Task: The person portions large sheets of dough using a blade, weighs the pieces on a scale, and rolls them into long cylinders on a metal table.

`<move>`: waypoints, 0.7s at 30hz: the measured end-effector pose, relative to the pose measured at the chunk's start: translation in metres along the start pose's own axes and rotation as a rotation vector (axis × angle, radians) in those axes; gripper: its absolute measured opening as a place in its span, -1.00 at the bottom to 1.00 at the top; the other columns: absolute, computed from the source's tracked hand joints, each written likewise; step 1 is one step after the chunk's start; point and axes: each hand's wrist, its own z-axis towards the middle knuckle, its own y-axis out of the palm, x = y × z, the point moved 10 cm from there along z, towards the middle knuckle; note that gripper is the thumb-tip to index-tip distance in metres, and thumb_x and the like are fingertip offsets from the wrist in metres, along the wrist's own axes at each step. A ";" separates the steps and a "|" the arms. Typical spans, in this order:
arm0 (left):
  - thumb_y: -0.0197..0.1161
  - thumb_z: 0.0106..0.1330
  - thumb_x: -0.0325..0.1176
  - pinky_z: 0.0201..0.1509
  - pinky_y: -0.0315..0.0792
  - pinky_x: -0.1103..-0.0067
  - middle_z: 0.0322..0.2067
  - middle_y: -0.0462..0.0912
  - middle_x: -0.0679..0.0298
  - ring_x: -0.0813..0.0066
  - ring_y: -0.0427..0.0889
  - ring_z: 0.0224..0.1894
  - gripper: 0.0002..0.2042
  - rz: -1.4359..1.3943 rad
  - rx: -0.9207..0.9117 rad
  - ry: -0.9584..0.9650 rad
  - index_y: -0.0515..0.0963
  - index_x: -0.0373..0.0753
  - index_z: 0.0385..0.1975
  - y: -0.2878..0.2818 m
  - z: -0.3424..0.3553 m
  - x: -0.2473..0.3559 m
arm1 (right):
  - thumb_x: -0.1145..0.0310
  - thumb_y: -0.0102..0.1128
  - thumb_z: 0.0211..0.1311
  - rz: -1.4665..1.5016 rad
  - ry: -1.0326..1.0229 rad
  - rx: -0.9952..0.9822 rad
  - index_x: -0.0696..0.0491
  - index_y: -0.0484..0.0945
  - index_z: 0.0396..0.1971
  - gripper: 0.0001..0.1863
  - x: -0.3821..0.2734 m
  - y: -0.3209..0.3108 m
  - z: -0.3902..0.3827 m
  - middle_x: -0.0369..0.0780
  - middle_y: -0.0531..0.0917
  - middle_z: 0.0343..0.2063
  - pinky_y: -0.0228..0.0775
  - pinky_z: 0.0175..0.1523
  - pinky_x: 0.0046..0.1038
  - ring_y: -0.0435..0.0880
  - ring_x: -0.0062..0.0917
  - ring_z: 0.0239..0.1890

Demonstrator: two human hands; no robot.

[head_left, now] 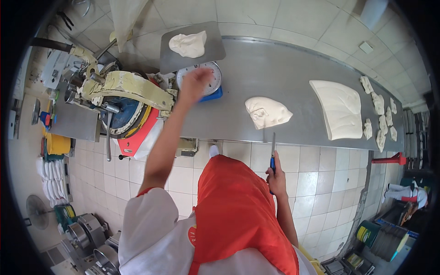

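Note:
My left hand [197, 83] is stretched forward in front of the round white dial of a kitchen scale [212, 73]. Motion blurs its fingers. On the scale's flat metal plate [169, 57] lies a piece of dough [188, 44]. Down at my right side, my right hand [277, 179] is closed round the blue handle of a knife [273, 153], its blade pointing toward the table. Just beyond the blade tip, a larger lump of dough [266, 112] rests on the metal table [275, 59].
A big dough slab [337, 110] lies farther right, with several small dough pieces [378, 104] at the table's right end. Left of the scale stands a cream and red machine [133, 91] with a long lever. Another person [412, 193] is at the far right.

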 end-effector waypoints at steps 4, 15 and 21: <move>0.38 0.29 -0.23 -0.08 0.54 0.49 -0.30 0.78 0.12 0.36 0.74 -0.24 -0.67 0.345 0.352 0.200 0.69 -0.29 -0.05 -0.125 0.088 0.060 | 0.54 -0.05 0.40 -0.038 -0.253 -0.132 -0.25 -0.04 0.57 -0.20 -0.108 0.041 0.056 -0.22 0.59 -0.53 0.49 -0.32 -0.43 0.56 -0.53 -0.56; 0.48 0.14 -0.20 -0.15 0.56 0.41 -0.40 0.76 0.09 0.27 0.75 -0.34 -0.67 0.366 0.266 -0.072 0.73 -0.30 -0.21 -0.165 0.125 -0.012 | 0.53 -0.09 0.40 -0.380 -0.495 -0.246 -0.02 -0.01 0.53 -0.28 -0.437 0.177 0.213 0.05 0.69 -0.30 0.56 -0.18 -0.21 0.69 -0.26 -0.54; 0.40 0.16 -0.36 -0.19 0.56 0.43 -0.42 0.75 0.04 0.25 0.74 -0.38 -0.80 0.265 0.392 -0.074 0.72 -0.32 -0.27 -0.182 0.106 -0.015 | 0.53 -0.04 0.30 -0.723 -0.440 -0.291 0.13 0.00 0.49 -0.26 -0.469 0.244 0.258 0.18 0.66 -0.07 0.47 0.16 -0.07 0.66 0.05 0.01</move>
